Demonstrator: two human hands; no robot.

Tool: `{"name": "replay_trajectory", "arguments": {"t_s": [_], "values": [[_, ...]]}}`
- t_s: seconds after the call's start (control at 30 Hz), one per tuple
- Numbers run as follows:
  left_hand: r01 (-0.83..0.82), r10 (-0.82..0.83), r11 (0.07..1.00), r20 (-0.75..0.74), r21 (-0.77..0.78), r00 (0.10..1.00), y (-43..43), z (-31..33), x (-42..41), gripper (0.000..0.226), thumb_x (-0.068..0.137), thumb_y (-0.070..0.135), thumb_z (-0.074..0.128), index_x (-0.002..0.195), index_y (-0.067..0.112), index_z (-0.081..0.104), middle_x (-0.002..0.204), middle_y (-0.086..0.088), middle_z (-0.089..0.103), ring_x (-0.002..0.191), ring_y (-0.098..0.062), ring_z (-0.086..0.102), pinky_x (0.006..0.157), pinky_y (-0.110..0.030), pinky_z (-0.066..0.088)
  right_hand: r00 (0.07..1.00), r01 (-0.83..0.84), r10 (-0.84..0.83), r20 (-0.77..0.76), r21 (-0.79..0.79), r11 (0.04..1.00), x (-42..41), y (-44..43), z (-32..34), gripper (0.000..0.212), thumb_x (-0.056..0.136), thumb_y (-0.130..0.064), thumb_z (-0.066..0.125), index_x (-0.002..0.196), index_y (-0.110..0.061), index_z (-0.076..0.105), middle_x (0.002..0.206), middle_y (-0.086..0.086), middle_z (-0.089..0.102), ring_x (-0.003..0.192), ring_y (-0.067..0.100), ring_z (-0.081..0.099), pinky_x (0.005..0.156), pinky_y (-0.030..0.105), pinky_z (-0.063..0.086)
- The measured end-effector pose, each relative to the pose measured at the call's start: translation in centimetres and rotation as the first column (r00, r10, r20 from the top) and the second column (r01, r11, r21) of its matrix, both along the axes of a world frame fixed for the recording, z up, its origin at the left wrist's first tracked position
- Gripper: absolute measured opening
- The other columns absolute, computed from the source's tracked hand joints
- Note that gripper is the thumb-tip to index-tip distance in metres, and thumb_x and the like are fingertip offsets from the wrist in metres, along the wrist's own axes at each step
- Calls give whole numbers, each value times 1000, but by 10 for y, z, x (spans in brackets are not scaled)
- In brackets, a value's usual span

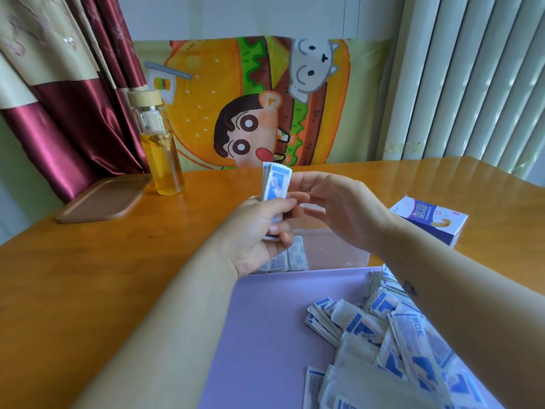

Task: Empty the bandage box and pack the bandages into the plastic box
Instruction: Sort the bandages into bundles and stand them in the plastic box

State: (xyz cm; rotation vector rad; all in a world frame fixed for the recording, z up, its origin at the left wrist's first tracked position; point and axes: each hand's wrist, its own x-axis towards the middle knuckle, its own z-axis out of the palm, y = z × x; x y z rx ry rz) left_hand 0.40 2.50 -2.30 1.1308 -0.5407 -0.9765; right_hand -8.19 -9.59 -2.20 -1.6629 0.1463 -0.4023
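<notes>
While the left hand (259,228) holds a stack of bandages (275,185) upright above the desk (88,276), its fingers (280,206) and thumb are curled round the lower half of the stack. The right hand (339,208) is level with it, just beside the stack. Its fingers are loosely bent and a little apart, and they seem to hold nothing, though the view is too blurred to tell whether the tips touch the wrappers.

Directly below both hands stands the clear plastic box (333,249), with a row of packed bandages (284,258) at its left end. Near its right side lies the bandage box (430,221), white and purple, on the desk. A heap of loose bandages (383,335) lies on the purple mat (274,326) in front of the plastic box, partly under the right forearm. Far to the left a brown lid (103,199) lies flat, and a glass bottle (160,152) of yellow liquid stands just beside it.
</notes>
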Motion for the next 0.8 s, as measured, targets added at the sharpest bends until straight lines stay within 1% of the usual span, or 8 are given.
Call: {"name": "replay_trajectory", "arguments": {"t_s": [0.07, 0.13, 0.27, 0.37, 0.5, 0.57, 0.67, 0.8], "values": [[37, -37, 999, 8, 26, 999, -1, -1, -1, 23, 94, 6, 48, 81, 8, 66, 58, 2, 55, 36, -1, 26, 37, -11, 29, 999, -41, 40, 22, 50, 998, -3, 2, 2, 39, 70, -20, 41, 93, -20, 72, 97, 3, 66, 90, 14, 56, 96, 35, 39], [75, -77, 996, 28, 57, 997, 0, -1, -2, 21, 94, 6, 48, 82, 8, 64, 58, 1, 55, 37, -1, 26, 37, -11, 28, 998, -41, 39, 45, 50, 998, -3, 6, 4, 26, 75, -17, 47, 90, -15, 69, 84, 8, 61, 71, 13, 53, 73, 24, 47], [145, -153, 984, 81, 103, 985, 1, -2, -5, 15, 94, 5, 49, 84, 13, 55, 64, -1, 53, 41, -2, 29, 38, -11, 24, 993, -10, 2, 120, 68, 998, -2, 14, 6, 19, 88, 2, 55, 98, -12, 63, 81, 7, 68, 58, 11, 59, 46, 18, 42], [132, -152, 982, 154, 137, 976, 3, 0, -5, 11, 94, 10, 52, 87, 16, 59, 68, 0, 57, 46, -5, 42, 41, -13, 30, 985, 68, -67, 161, -1, 998, -2, 13, 7, 19, 87, 4, 57, 91, -13, 65, 79, 4, 71, 64, 11, 67, 47, 19, 46], [14, -139, 968, 487, 251, 863, 6, 1, -2, 19, 97, 33, 47, 99, 21, 61, 74, 7, 64, 61, -5, 63, 56, -21, 43, 950, 273, -237, 204, -170, 947, -2, 5, 10, 18, 86, -6, 63, 82, -24, 66, 81, -2, 72, 77, 13, 62, 69, 27, 51], [-14, -116, 976, 570, 219, 814, 7, 2, -2, 22, 99, 34, 43, 96, 20, 60, 72, 5, 58, 55, -6, 56, 53, -20, 40, 946, 283, -248, 209, -154, 947, -2, 3, 10, 14, 87, -10, 64, 86, -24, 66, 77, -6, 69, 67, 6, 56, 64, 22, 44], [13, -82, 992, 572, 123, 816, 6, 4, -2, 23, 100, 28, 40, 92, 16, 57, 67, 4, 48, 51, -6, 39, 47, -17, 32, 981, 142, -126, 149, -97, 985, -4, 5, 11, 6, 88, -18, 63, 89, -22, 67, 78, -1, 66, 69, 14, 52, 70, 30, 40], [-4, -63, 995, 639, 102, 766, 6, 5, 0, 23, 100, 30, 40, 94, 17, 58, 69, 7, 54, 53, -6, 42, 50, -18, 37, 971, 235, -208, 122, -294, 926, -4, 8, 13, 13, 91, -17, 60, 81, -22, 68, 71, 0, 61, 65, 16, 46, 61, 26, 36]]}}
